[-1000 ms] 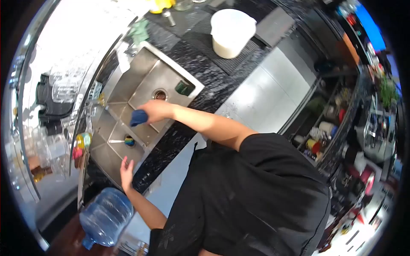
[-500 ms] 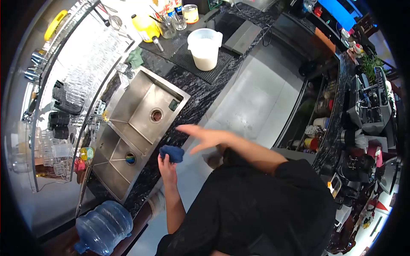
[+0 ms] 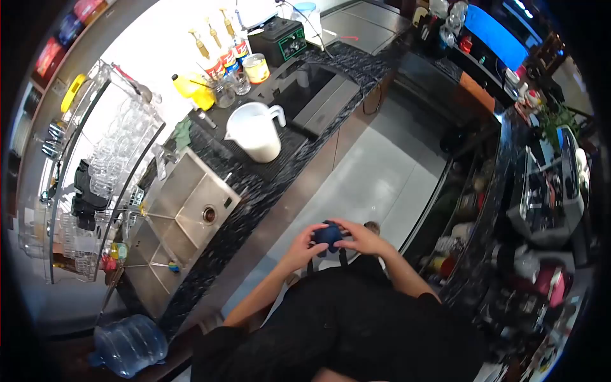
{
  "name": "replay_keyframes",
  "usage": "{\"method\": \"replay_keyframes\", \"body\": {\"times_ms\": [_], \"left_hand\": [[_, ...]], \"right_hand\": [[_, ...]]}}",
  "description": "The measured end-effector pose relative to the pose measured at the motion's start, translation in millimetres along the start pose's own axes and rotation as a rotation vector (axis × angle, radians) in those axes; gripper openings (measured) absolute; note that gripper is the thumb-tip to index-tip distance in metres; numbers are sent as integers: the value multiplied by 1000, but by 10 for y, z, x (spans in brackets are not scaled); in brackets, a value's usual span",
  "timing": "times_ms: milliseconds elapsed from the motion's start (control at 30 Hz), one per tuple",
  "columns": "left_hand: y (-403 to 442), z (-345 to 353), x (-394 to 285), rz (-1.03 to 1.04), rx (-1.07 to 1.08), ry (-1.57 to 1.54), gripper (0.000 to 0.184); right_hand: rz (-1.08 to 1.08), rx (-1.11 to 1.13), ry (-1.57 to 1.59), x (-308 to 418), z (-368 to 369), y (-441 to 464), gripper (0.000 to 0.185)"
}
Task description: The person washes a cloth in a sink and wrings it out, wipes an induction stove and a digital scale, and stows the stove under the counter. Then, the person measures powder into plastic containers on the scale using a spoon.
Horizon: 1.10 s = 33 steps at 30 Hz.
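A bunched dark blue cloth (image 3: 327,236) is held between both hands in front of my body, above the floor. My left hand (image 3: 304,247) grips it from the left, fingers curled over its edge. From the other side my right hand (image 3: 358,237) closes on it with thumb and fingers. To the left lies the steel double sink (image 3: 194,191), apart from both hands. A white pitcher (image 3: 256,137) with pale contents stands on the black mat (image 3: 289,148) beyond the sink.
A glass rack (image 3: 105,165) runs along the wall behind the sink. A yellow jug (image 3: 194,92), a can (image 3: 256,68) and pump bottles stand at the back. A large water bottle (image 3: 130,344) lies at lower left. An espresso machine (image 3: 547,197) stands at right.
The cloth has moved right, away from the sink edge, to in front of my body. My right hand, open before, now holds it too. The view has shifted.
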State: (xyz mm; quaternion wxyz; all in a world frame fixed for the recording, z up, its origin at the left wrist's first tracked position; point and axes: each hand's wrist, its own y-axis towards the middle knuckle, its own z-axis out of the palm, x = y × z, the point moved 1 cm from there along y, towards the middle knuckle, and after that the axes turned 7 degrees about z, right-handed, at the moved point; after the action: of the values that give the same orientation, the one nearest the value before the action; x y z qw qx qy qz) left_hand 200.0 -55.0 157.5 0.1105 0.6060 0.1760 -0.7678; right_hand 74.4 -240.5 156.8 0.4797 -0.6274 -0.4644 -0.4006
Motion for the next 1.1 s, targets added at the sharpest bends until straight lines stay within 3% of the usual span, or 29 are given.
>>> {"method": "replay_keyframes", "body": {"times_ms": [100, 167, 233, 267, 333, 367, 400, 433, 567, 667, 833, 900, 1067, 1100], "left_hand": [[934, 581, -3, 191, -33, 196, 47], [1417, 832, -113, 115, -95, 104, 37], [2019, 1071, -332, 113, -71, 652, 29], [2196, 1095, -363, 107, -101, 647, 29], [2449, 1128, -355, 492, -235, 597, 20], [2567, 1132, -346, 495, -280, 269, 14], [2648, 1075, -354, 454, -296, 270, 12], [2698, 1003, -404, 414, -312, 268, 11], [2940, 737, -635, 247, -470, 300, 16], [3195, 463, -652, 197, -446, 302, 14], [3673, 57, -876, 288, -444, 476, 18], [3836, -123, -1008, 350, -395, 537, 20], [4034, -457, -1271, 355, -448, 667, 24], [4037, -503, -1306, 275, -460, 675, 24]], "right_hand": [[39, -54, -65, -94, -924, -115, 57], [48, -104, -89, -61, -1627, -64, 52], [6, -118, -202, 5, -2447, 28, 47], [-25, -106, -196, 62, -2628, 86, 47], [-47, -1, -224, 123, -2925, 301, 47], [-67, 70, -245, 133, -3045, 435, 47], [-254, 85, -246, 75, -3140, 597, 45], [-251, 112, -245, 95, -3257, 736, 45], [-165, 67, -236, 276, -3708, 1380, 42], [-72, 21, -264, 207, -4094, 1871, 36], [5, -40, -417, 26, -4755, 2765, 31], [57, -73, -441, 411, -4865, 3122, 28], [-121, -168, -606, 923, -5220, 4493, 22], [-166, -163, -653, 1116, -5276, 4797, 22]]}}
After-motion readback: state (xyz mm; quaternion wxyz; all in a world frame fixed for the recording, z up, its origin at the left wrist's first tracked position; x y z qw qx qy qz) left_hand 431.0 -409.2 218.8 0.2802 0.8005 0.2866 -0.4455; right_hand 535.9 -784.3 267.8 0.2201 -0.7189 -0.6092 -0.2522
